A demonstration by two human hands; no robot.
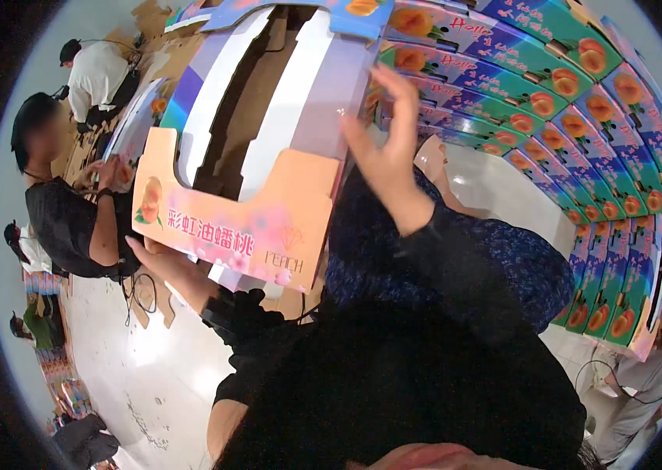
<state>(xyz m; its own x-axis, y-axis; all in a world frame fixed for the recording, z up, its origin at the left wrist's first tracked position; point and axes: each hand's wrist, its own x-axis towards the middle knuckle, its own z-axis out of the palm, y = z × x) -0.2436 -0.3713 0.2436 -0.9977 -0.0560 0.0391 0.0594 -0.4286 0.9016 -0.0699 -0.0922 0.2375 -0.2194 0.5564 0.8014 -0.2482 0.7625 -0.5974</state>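
In front of me is a cardboard fruit box point(311, 184), with peach-coloured end panels, blue-purple sides and printed peaches. Its white top flaps point(288, 102) leave a long gap down the middle, with brown cardboard inside. My left hand point(170, 266) is at the box's near left corner, its thumb showing beside the panel and the other fingers partly hidden beneath. It seems to hold the box there. Over the right long side, my right hand point(393, 149) has thumb and forefinger spread wide and grips nothing. Whether its fingertips touch the side I cannot tell.
Stacks of matching printed boxes point(519, 70) rise at the far right, and more boxes point(609, 282) stand at the right. At the left a person in black point(72, 211) handles another box. Other people work farther off. A dark cable point(140, 296) lies on the pale floor.
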